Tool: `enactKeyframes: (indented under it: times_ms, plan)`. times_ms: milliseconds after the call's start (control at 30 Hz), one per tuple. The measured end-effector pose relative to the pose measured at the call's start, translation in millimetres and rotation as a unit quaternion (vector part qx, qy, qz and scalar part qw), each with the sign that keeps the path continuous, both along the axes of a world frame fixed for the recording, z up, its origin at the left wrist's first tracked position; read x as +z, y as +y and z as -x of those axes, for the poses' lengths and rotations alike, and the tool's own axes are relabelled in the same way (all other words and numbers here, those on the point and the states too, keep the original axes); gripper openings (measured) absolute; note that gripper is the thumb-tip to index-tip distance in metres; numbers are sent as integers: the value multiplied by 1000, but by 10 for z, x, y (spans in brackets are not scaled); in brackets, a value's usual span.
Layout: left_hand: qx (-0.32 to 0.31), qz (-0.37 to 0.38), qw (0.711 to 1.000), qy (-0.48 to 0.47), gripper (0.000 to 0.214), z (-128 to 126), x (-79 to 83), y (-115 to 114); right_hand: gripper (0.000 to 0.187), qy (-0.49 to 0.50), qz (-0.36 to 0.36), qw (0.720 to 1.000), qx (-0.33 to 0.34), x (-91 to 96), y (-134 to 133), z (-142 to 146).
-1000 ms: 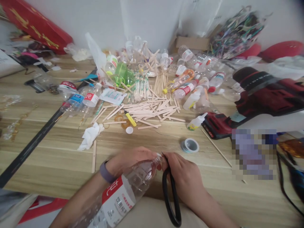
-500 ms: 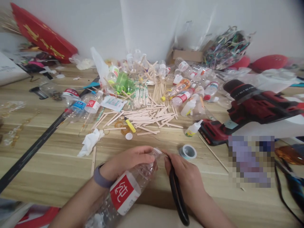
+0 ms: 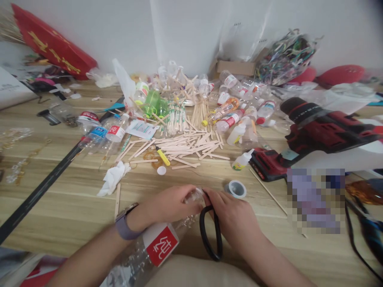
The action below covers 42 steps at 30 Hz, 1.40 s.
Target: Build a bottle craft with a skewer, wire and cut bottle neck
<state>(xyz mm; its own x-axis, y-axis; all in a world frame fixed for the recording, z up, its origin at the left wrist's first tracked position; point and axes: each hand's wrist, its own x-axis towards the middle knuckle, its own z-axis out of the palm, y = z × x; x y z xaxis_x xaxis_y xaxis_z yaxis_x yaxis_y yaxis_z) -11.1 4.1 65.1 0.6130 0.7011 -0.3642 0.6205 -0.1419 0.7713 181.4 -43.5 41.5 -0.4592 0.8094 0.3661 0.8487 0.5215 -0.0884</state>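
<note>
Wooden tabletop, red-labelled clear bottle tilted at its near edge, contents unclear, left hand curled round the neck, right hand gripping a black-looped tool by the mouth, small glue bottle beyond.

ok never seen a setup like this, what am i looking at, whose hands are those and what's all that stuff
There is no machine here: these are a person's own two bare hands, seen from a camera worn on the head, looking forward and down. The left hand grips a clear bottle near its neck. The right hand, close to the bottle's mouth, holds something with a black looped handle; the rest is hidden. On the wooden table lie flat wooden sticks, more plastic bottles, a crumpled tissue and, on the person's right, a power drill.
</note>
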Motion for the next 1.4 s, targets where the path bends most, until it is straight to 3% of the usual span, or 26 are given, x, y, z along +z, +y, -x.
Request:
enactKeyframes:
  times_ms: [233,433,600,800,933,1100,1267,1400]
  plan:
    - [15,-42,999,-10,30,-55,-31,-60,24,1,-2,999,-36,-62,1,29]
    - [34,-71,997,-6,15,-92,52,-91,22,39,3,999,-29,-98,29,6]
    - [30,-61,997,-29,20,-56,76,-108,23,84,4,996,-32,-115,29,-42]
    - [19,-44,999,-11,28,-21,32,-161,21,182,70,972,-130,-119,129,-196]
    - [52,-49,997,-8,40,68,143,-131,30,269,170,934,-164,0,146,-172]
    - [180,-57,974,-129,42,390,366,-32,32,358,344,855,-148,-20,61,-58]
    - [334,-244,867,-277,39,675,451,89,23,423,504,742,-129,-182,47,33]
    - [426,-381,767,-291,48,772,278,205,28,461,575,664,-123,-248,123,45]
